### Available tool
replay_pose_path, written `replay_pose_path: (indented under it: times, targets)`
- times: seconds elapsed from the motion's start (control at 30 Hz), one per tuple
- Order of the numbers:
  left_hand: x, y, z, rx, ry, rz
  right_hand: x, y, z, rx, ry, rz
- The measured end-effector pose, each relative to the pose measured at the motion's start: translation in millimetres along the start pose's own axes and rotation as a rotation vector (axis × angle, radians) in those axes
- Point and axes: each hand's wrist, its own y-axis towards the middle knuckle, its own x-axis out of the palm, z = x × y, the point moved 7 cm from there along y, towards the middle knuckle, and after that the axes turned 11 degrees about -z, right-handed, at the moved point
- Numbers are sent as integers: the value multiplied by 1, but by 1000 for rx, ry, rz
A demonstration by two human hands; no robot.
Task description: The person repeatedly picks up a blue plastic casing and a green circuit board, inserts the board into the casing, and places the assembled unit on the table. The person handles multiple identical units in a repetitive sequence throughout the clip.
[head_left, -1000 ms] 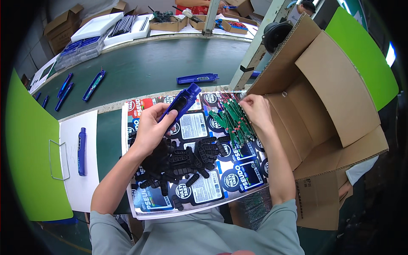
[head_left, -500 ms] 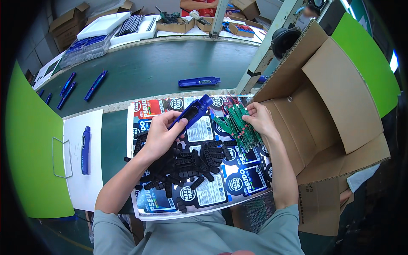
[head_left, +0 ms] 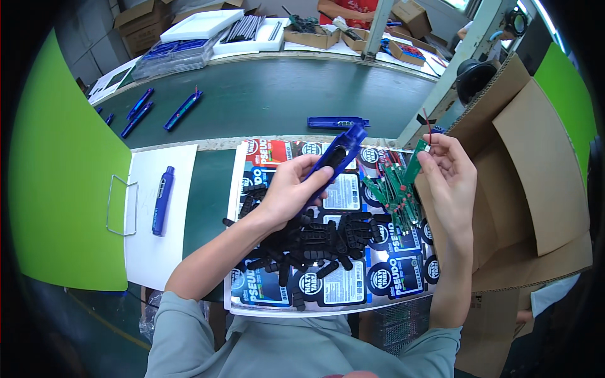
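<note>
My left hand [head_left: 293,189] is closed around a blue plastic housing [head_left: 343,150], tilted up to the right, with a black part showing in its opening. In my right hand [head_left: 450,176], pinched between thumb and fingers, is a narrow green circuit board [head_left: 414,165] with a thin red wire standing up from it. Just left of that hand lies a heap of green circuit boards [head_left: 398,200] with wires. Under my left hand spreads a pile of small black parts [head_left: 315,242]. Both heaps lie on printed sheets [head_left: 343,293].
A large open cardboard box [head_left: 504,189] stands at the right. One blue housing [head_left: 162,201] lies on white paper [head_left: 140,252] beside a green panel [head_left: 69,183]. More blue housings [head_left: 183,110] lie on the green bench [head_left: 265,88]. Across it, a person in red [head_left: 353,7] sits near trays.
My right hand has lifted a circuit board from the green heap and moved up. The left hand still holds the blue housing. The whole view has shifted, with things now further right.
</note>
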Motion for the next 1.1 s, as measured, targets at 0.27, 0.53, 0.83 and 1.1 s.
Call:
replay_pose_path:
  times: [0.27, 0.53, 0.83, 1.1]
  targets:
    - [16, -7, 9, 144, -214, -27, 74, -7, -13, -110, 360, -61]
    - [17, -13, 16, 171, -217, -23, 93, -7, -5, -157, 325, -79]
    - [11, -11, 10, 164, -230, -51, 90, -4, -10, -109, 335, -134]
    - [20, -10, 8, 167, -265, -26, 86, -10, -26, -313, -318, 98]
